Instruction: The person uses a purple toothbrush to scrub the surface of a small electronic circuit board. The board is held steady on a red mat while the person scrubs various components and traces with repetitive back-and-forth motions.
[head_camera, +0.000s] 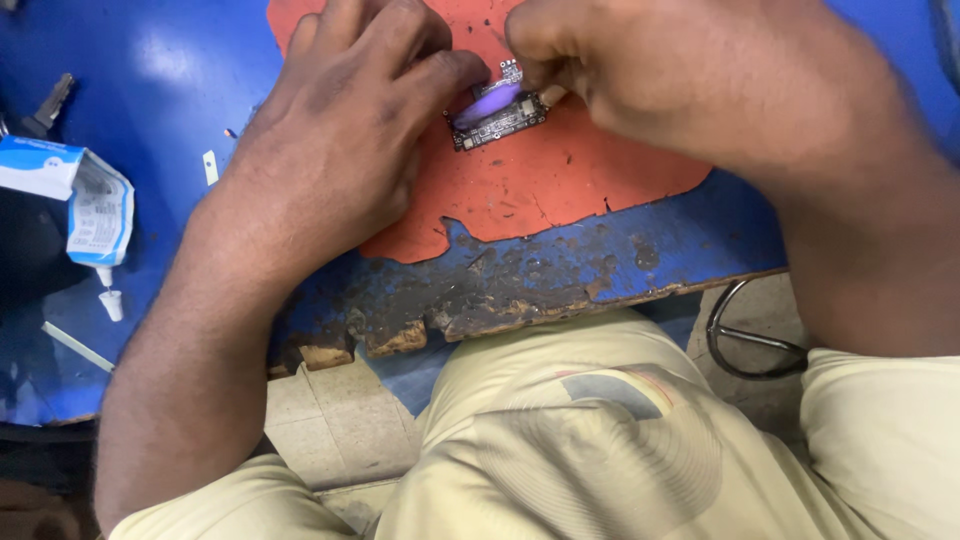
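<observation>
A small dark circuit board lies on a worn orange mat on a blue table. My left hand rests on the mat, its thumb and fingers pressing the board's left end. My right hand is curled with its fingertips at the board's top right, gripping a small purple tool that lies across the board. The tool's upper end is hidden by my fingers.
The blue table has a burnt, chipped front edge. A white and blue tube with a nozzle lies at the left, a metal tool beyond it. A stool's metal ring shows below right, my lap beneath.
</observation>
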